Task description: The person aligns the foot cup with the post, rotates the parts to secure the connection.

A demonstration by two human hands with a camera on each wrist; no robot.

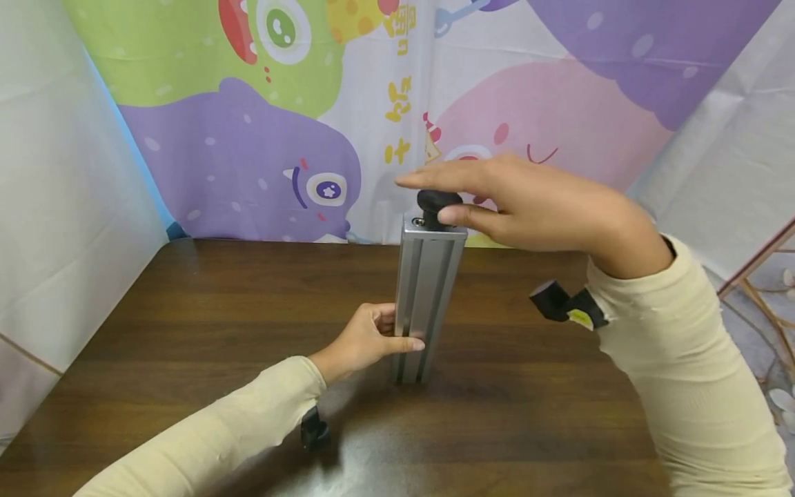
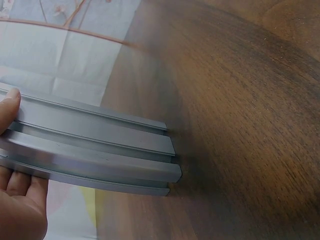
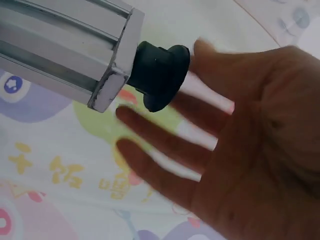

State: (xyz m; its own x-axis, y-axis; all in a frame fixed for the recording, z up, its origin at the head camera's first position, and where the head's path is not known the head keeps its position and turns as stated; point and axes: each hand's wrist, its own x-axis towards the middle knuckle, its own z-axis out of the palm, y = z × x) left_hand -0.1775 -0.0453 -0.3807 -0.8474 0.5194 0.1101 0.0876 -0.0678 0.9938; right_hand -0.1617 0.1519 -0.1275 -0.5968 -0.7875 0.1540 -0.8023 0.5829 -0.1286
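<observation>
An aluminium extrusion profile point(image 1: 430, 290) with long grooves stands upright, slightly tilted, over the table. My left hand point(image 1: 365, 339) grips its lower half, thumb across the front face and fingers behind. In the left wrist view, the profile's lower end point(image 2: 172, 170) is close over the wood. A black flanged foot point(image 1: 439, 201) sticks out of the metal end plate point(image 3: 117, 75) at the top, beside a small screw hole point(image 1: 419, 222). Around that foot hovers my right hand point(image 1: 528, 200), fingers extended over it and thumb near its side. The right wrist view shows those fingers spread and straight.
The brown wooden table point(image 1: 528, 414) spreads beneath both hands. Behind it hangs a curtain point(image 1: 248, 159) with cartoon monsters, with white cloth point(image 1: 62, 193) at the left side. A black wrist mount point(image 1: 564, 304) juts from the right sleeve, another point(image 1: 315, 429) from the left.
</observation>
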